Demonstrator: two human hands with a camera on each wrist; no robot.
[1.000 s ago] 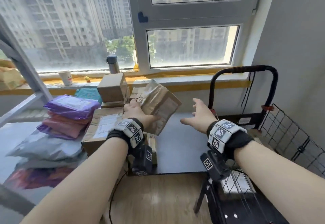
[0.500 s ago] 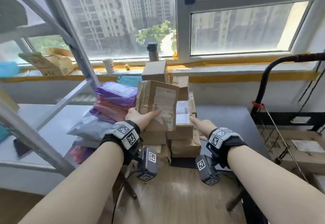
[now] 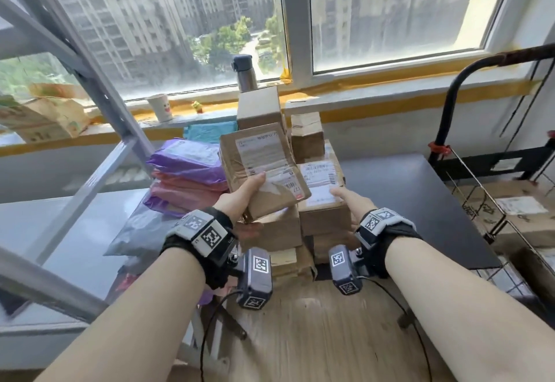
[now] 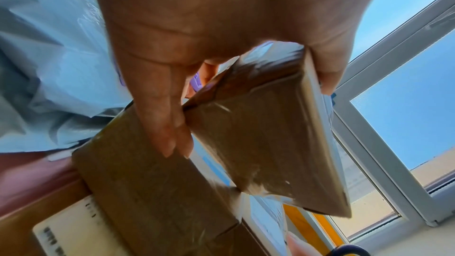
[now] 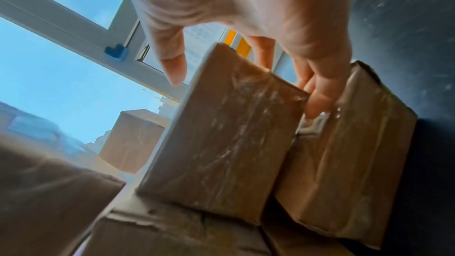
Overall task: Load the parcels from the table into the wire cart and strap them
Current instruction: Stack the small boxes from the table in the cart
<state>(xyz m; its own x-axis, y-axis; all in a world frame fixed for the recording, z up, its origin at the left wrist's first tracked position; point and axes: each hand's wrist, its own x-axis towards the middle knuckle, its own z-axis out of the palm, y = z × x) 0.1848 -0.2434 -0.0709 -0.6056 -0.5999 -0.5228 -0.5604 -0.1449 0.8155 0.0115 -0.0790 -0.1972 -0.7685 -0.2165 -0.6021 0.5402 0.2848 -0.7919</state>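
Note:
My left hand (image 3: 249,195) grips a flat brown parcel (image 3: 258,165) with a white label, thumb on top, and holds it tilted above the stack; its taped underside (image 4: 265,133) shows in the left wrist view. My right hand (image 3: 348,204) is round a brown labelled box (image 3: 321,219) on top of the stack of cardboard parcels. Its thumb lies over the label and its fingers (image 5: 317,96) curl down the box's right side (image 5: 221,133). The wire cart (image 3: 480,201) stands at the right with a cardboard box (image 3: 516,210) inside.
Purple, pink and grey poly mailers (image 3: 186,171) are piled left of the boxes. A slanted grey metal frame (image 3: 99,96) crosses the left. The dark table top (image 3: 405,195) lies between stack and cart. A cup (image 3: 160,108) and flask (image 3: 246,74) stand on the sill.
The view swung left from the cart to the stack. My right hand came from open air to the top box and closed round it. My left hand kept its parcel.

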